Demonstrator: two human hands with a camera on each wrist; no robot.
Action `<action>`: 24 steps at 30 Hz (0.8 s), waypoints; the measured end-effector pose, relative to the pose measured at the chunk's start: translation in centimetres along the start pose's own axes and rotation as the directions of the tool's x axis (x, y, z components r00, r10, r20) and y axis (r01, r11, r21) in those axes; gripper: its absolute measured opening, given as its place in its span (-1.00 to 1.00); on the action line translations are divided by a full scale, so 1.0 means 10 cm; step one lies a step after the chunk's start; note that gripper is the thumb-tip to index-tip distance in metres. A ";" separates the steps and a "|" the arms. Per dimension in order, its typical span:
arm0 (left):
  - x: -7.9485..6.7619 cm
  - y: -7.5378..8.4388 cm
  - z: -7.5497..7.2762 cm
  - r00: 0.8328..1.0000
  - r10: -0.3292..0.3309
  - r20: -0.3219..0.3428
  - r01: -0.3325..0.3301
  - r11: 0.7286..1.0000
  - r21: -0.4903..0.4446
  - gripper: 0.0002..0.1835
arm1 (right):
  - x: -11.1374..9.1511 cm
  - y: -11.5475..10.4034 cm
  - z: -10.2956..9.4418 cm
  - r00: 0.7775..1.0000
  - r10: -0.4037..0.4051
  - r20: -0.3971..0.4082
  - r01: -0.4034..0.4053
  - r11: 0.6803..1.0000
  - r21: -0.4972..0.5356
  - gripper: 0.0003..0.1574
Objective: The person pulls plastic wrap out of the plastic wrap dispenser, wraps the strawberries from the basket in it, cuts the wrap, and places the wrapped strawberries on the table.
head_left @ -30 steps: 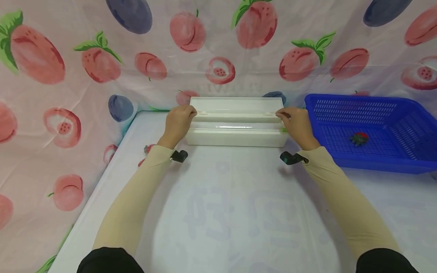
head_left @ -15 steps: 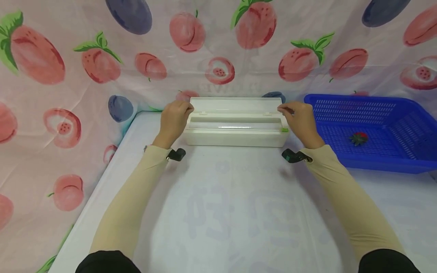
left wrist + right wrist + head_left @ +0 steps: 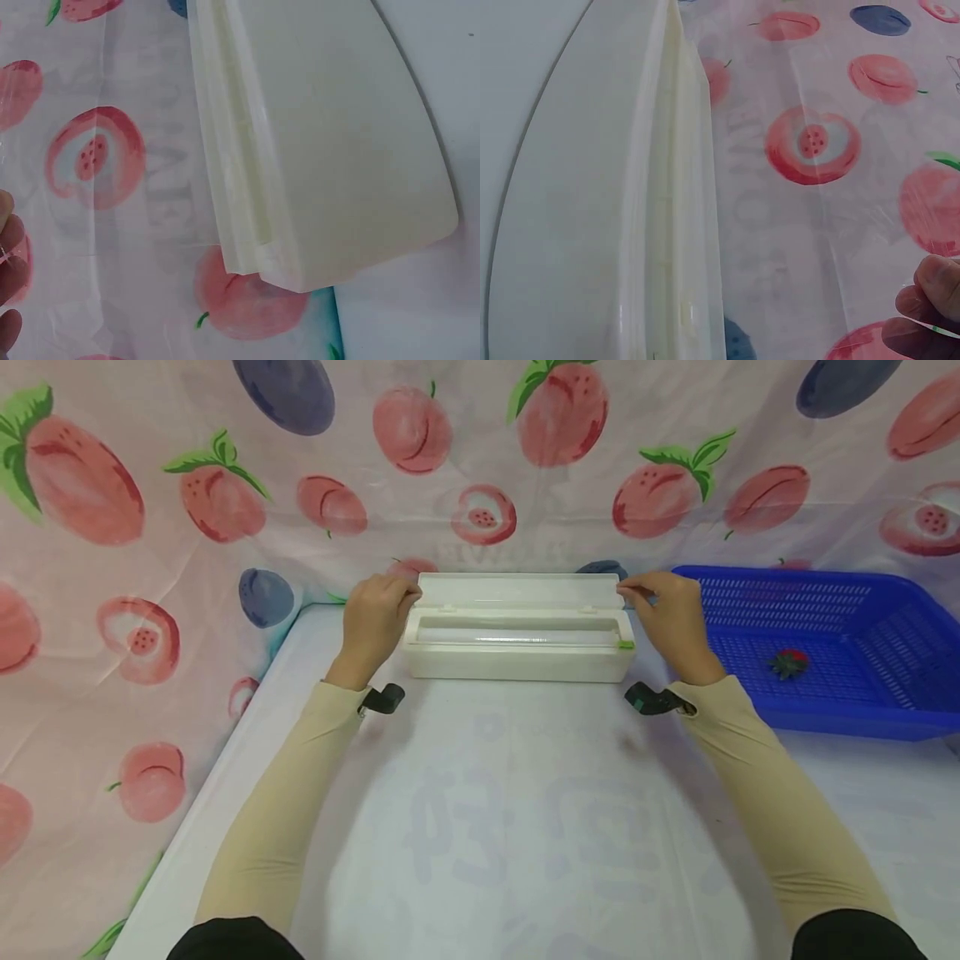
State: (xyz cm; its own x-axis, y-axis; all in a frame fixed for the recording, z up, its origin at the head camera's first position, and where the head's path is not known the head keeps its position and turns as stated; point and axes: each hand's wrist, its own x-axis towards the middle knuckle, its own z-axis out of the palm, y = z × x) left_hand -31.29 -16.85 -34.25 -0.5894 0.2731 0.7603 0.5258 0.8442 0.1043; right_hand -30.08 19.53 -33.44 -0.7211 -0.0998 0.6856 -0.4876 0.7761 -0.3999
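Note:
A long white cling film dispenser (image 3: 517, 667) stands on the table with its lid (image 3: 517, 590) raised at the back and a shiny roll (image 3: 517, 637) inside. A small green slider (image 3: 626, 645) sits at its right front edge. My left hand (image 3: 372, 628) is at the box's left end, thumb and fingers pinching the edge of clear film. At the right end, level with it, my right hand (image 3: 670, 620) pinches the film's other corner. Faint glints of film show at the left fingertips (image 3: 10, 259) and right fingertips (image 3: 934, 281) in the wrist views. The sheet between is nearly invisible.
A blue plastic basket (image 3: 847, 718) stands right of the dispenser, holding a strawberry (image 3: 789, 664). The white-covered table (image 3: 510, 827) extends in front. Behind hangs a fruit-printed cloth (image 3: 555, 539).
Both hands have moved apart and slightly upward from the dispenser, left hand leftward and right hand rightward. The dispenser and basket have stayed put.

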 end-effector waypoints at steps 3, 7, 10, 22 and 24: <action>0.01 0.01 -0.03 1.000 0.002 -0.012 -0.002 1.000 -0.003 -0.91 | 0.01 -0.01 -0.02 1.000 -0.019 -0.007 0.019 1.000 -0.002 -0.77; 0.01 0.04 -0.08 1.000 0.005 -0.017 -0.006 1.000 -0.012 -0.90 | 0.01 -0.02 -0.06 0.999 -0.033 -0.018 0.033 0.999 0.001 -0.77; 0.01 0.06 -0.12 1.000 0.014 -0.021 -0.014 1.000 -0.012 -0.91 | 0.01 -0.03 -0.09 0.999 -0.035 -0.026 0.035 0.999 0.002 -0.77; 0.03 0.12 -0.26 0.998 0.036 -0.047 -0.036 0.999 -0.009 -0.88 | 0.01 -0.09 -0.19 0.996 -0.068 -0.065 0.069 0.997 0.018 -0.80; 0.03 0.13 -0.28 0.998 0.040 -0.050 -0.040 0.999 0.000 -0.88 | 0.02 -0.10 -0.20 0.994 -0.078 -0.073 0.079 0.997 0.016 -0.80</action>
State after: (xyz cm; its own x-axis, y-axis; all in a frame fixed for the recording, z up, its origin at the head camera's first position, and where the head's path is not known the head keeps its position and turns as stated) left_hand -29.07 -16.97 -32.07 -0.5364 0.2827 0.7952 0.5487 0.8327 0.0741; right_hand -28.70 20.00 -31.67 -0.6433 -0.1144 0.7570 -0.5508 0.7559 -0.3538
